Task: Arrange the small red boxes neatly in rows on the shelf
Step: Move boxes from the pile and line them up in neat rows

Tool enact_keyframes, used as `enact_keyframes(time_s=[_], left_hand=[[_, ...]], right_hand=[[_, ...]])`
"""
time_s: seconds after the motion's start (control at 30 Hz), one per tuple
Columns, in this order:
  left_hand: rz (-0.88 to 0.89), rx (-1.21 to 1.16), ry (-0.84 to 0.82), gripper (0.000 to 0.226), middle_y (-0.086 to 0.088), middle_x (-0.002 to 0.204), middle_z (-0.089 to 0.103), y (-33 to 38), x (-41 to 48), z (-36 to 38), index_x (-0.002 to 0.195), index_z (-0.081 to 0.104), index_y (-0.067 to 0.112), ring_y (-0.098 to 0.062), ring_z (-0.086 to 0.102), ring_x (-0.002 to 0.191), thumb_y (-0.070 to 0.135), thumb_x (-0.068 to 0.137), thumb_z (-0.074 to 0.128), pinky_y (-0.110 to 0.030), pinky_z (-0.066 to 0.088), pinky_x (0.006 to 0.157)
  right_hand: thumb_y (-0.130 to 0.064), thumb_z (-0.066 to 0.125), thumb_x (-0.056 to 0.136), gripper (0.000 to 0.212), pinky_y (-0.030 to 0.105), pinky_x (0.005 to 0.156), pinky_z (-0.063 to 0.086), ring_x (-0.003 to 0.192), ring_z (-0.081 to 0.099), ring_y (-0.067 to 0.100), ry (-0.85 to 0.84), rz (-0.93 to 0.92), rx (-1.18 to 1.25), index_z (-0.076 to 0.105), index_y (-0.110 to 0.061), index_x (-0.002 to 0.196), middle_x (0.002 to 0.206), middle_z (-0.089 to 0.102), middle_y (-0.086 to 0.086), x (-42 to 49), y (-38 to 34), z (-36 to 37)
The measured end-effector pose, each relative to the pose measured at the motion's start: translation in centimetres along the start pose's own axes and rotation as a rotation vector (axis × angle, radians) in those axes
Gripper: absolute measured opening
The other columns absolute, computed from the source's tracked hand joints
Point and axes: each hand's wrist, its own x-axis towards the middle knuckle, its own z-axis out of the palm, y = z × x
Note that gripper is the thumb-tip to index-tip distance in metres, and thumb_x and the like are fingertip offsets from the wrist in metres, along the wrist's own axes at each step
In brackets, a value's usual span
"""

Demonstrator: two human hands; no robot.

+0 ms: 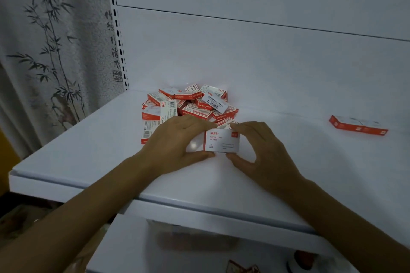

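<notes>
A loose pile of small red-and-white boxes (188, 104) lies at the back of the white shelf (310, 173), left of centre. In front of the pile both hands hold one white-faced paper clip box (223, 141) just above the shelf. My left hand (175, 142) pinches its left end between thumb and fingers. My right hand (259, 146) pinches its right end the same way. Two boxes in a row (358, 125) lie side by side far to the right, near the back wall.
The shelf's back panel (244, 51) rises right behind the pile. A slotted upright (118, 35) and a bamboo-print curtain (51, 51) stand at the left. A lower shelf (199, 246) with a few blurred items shows below the front edge.
</notes>
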Motion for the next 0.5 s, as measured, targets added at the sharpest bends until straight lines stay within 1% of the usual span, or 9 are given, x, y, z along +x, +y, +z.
enact_keyframes(time_s=[0.03,0.1,0.2,0.23,0.27,0.33,0.37,0.43,0.5], left_hand=[[0.002,-0.002,0.002,0.062,0.005,0.121,0.062,0.0,0.0,0.0,0.127,0.053,0.024,-0.016,0.057,0.11,0.061,0.078,0.054,-0.031,0.043,0.088],[-0.01,-0.003,-0.001,0.066,0.004,0.125,0.06,0.3,0.1,-0.3,0.13,0.05,0.024,-0.017,0.055,0.112,0.06,0.076,0.059,-0.029,0.038,0.09],[-0.041,0.018,-0.031,0.081,0.005,0.138,0.049,0.8,0.2,-0.7,0.138,0.039,0.026,-0.014,0.046,0.123,0.065,0.071,0.062,-0.026,0.029,0.097],[-0.049,0.021,-0.045,0.086,0.008,0.143,0.041,0.9,0.3,-0.7,0.141,0.033,0.028,-0.012,0.039,0.128,0.067,0.07,0.062,-0.027,0.025,0.101],[-0.051,0.019,-0.067,0.093,0.011,0.148,0.03,1.2,0.6,-0.7,0.144,0.024,0.031,-0.008,0.029,0.134,0.07,0.069,0.06,-0.027,0.018,0.104],[-0.022,0.025,-0.124,0.102,0.018,0.151,0.004,1.7,1.5,-0.4,0.147,0.005,0.033,0.0,0.006,0.136,0.075,0.068,0.055,-0.024,-0.002,0.106],[-0.003,0.027,-0.144,0.105,0.019,0.151,-0.003,2.1,2.1,-0.2,0.148,0.0,0.032,0.002,-0.002,0.136,0.077,0.068,0.053,-0.021,-0.006,0.106],[0.033,0.01,-0.159,0.107,0.016,0.153,-0.006,3.3,3.4,0.4,0.148,-0.005,0.03,0.001,-0.006,0.138,0.077,0.07,0.051,-0.022,-0.004,0.108],[0.071,-0.023,-0.166,0.105,0.014,0.154,-0.006,5.0,4.7,1.3,0.147,-0.007,0.03,-0.002,-0.003,0.14,0.076,0.071,0.05,-0.029,0.003,0.112]], right_hand=[[-0.033,0.068,0.071,0.047,0.023,0.079,0.044,0.089,0.063,0.025,0.004,0.002,0.002,0.057,-0.009,0.11,0.104,0.066,0.012,0.0,0.0,0.0],[-0.032,0.068,0.071,0.045,0.024,0.079,0.045,0.088,0.063,0.025,-0.002,-0.015,0.0,0.058,-0.009,0.108,0.102,0.067,0.011,0.2,0.1,-0.1],[-0.032,0.068,0.071,0.046,0.025,0.078,0.047,0.089,0.063,0.026,-0.038,-0.016,-0.019,0.06,-0.007,0.109,0.104,0.067,0.011,0.4,0.3,-0.6],[-0.032,0.067,0.071,0.046,0.025,0.077,0.047,0.089,0.063,0.026,-0.044,-0.014,-0.031,0.061,-0.007,0.109,0.104,0.067,0.011,0.4,0.5,-1.0],[-0.032,0.067,0.071,0.045,0.024,0.077,0.046,0.089,0.063,0.025,-0.045,-0.012,-0.041,0.061,-0.007,0.108,0.103,0.067,0.011,0.6,0.7,-1.5],[-0.03,0.068,0.07,0.044,0.022,0.078,0.044,0.089,0.062,0.024,-0.035,-0.005,-0.058,0.061,-0.007,0.107,0.102,0.066,0.011,0.6,1.5,-2.6],[-0.03,0.067,0.07,0.044,0.021,0.078,0.043,0.089,0.061,0.024,-0.03,0.006,-0.066,0.06,-0.007,0.107,0.102,0.066,0.011,0.5,2.0,-3.2],[-0.031,0.067,0.071,0.045,0.02,0.08,0.042,0.09,0.06,0.023,-0.032,0.036,-0.083,0.06,-0.007,0.108,0.102,0.065,0.011,-0.1,3.2,-4.3],[-0.031,0.067,0.071,0.044,0.018,0.081,0.04,0.09,0.059,0.022,-0.038,0.071,-0.107,0.059,-0.008,0.107,0.1,0.065,0.011,-1.0,4.4,-5.3]])
